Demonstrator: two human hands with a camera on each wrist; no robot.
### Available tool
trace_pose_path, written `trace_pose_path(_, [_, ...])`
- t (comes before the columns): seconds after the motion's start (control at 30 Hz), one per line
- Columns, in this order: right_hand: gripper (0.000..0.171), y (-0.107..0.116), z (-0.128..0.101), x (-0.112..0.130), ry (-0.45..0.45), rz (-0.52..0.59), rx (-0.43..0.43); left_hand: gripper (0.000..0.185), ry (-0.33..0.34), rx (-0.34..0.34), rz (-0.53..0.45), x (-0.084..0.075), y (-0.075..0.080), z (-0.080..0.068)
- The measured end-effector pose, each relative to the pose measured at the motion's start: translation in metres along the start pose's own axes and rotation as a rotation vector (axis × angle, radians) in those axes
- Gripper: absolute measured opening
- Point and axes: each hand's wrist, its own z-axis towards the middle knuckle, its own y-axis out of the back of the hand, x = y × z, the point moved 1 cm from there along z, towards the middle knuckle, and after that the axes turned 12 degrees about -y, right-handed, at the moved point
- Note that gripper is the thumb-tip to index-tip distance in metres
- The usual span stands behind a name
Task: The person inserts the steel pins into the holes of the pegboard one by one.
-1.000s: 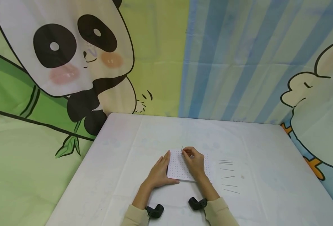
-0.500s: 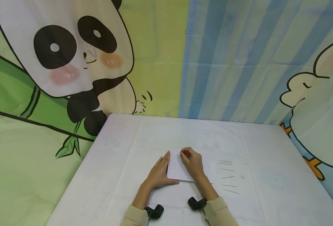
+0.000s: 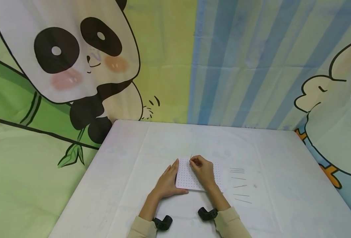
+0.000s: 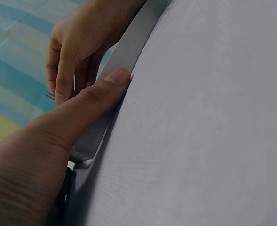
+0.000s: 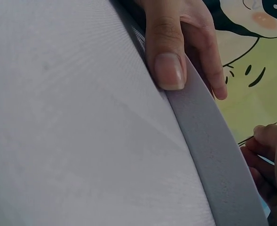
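Observation:
A white board [image 3: 186, 177] dotted with small holes lies flat on the white table [image 3: 128, 172]. My left hand [image 3: 167, 181] rests on its left edge, thumb along the near side [image 4: 105, 87], fingers fairly straight. My right hand [image 3: 202, 169] is over the board's far part and pinches a thin metal pin [image 3: 191, 156] that stands nearly upright at the far edge. The pin's end [image 5: 263, 132] shows in the right wrist view beside my fingertips [image 5: 265, 136]. The board's thick edge [image 5: 209, 141] runs across that view.
Several thin metal pins [image 3: 238, 178] lie in a loose column on the table right of the board. Cartoon cloth hangs behind the table, a panda [image 3: 74, 49] at left and stripes [image 3: 238, 66] at right. Black wrist mounts [image 3: 206, 214] sit at both cuffs.
My right hand with the pin has shifted very slightly left over the board's far edge. The left hand has stayed put.

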Motion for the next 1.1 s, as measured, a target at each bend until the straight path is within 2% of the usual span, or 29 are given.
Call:
trace_pose_path(0.33, [0.009, 0.003, -0.002, -0.001, -0.060, 0.021, -0.003, 0.129, -0.008, -0.001, 0.012, 0.000, -0.001, 0.001])
trace_pose_path(0.53, [0.010, 0.004, -0.003, 0.000, -0.049, 0.028, -0.015, 0.128, -0.019, -0.015, 0.019, 0.001, -0.002, 0.000])
trace_pose_path(0.7, [0.014, 0.011, -0.008, 0.001, -0.064, 0.083, -0.023, 0.128, -0.024, -0.021, 0.019, 0.000, -0.001, 0.000])
trace_pose_path(0.9, [0.022, 0.043, -0.017, 0.029, -0.085, 0.186, 0.029, 0.128, -0.012, -0.008, 0.014, -0.002, -0.002, 0.000])
trace_pose_path(1.03, [0.018, 0.070, -0.022, 0.037, -0.050, 0.173, 0.043, 0.128, -0.018, -0.019, 0.016, -0.003, 0.000, 0.000])
trace_pose_path(1.1, [0.014, 0.082, -0.026, 0.034, -0.074, 0.141, 0.032, 0.128, -0.023, -0.028, 0.020, -0.002, 0.000, 0.000])
